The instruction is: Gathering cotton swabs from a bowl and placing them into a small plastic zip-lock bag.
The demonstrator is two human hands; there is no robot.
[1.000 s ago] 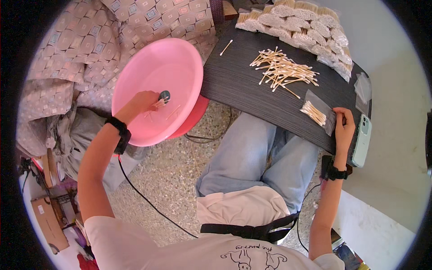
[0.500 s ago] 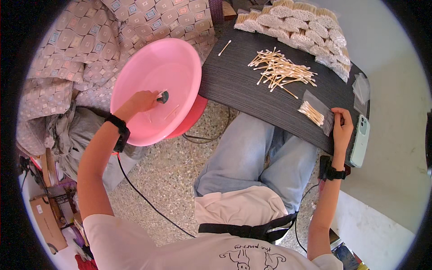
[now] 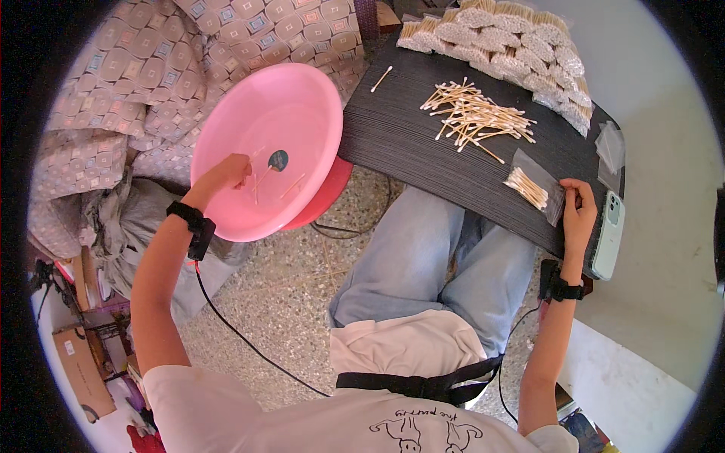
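Speckled floor shows around a dark, wood-grained tabletop and a pink basin, with patterned cloth bunched on the far left. The person's left hand is inside the basin, its fingers curled narrowly downward; whether they hold anything cannot be told. Just right of its fingers lies a dark round disc, with a few thin swabs near it on the basin's floor, one toward the near right side.

The right hand is at the tabletop's right end, fingers bent, their tips at the right edge of a clear bag; whether they pinch it cannot be told. Inside the bag lies a small bundle of cotton swabs. Beyond it, on the far side, a loose pile of swabs spreads crisscross, and a single swab lies apart to the left. Stacked swab packs line the far right edge. Flat clear bags and a pale green phone sit at the right end, the phone just beside the right hand.
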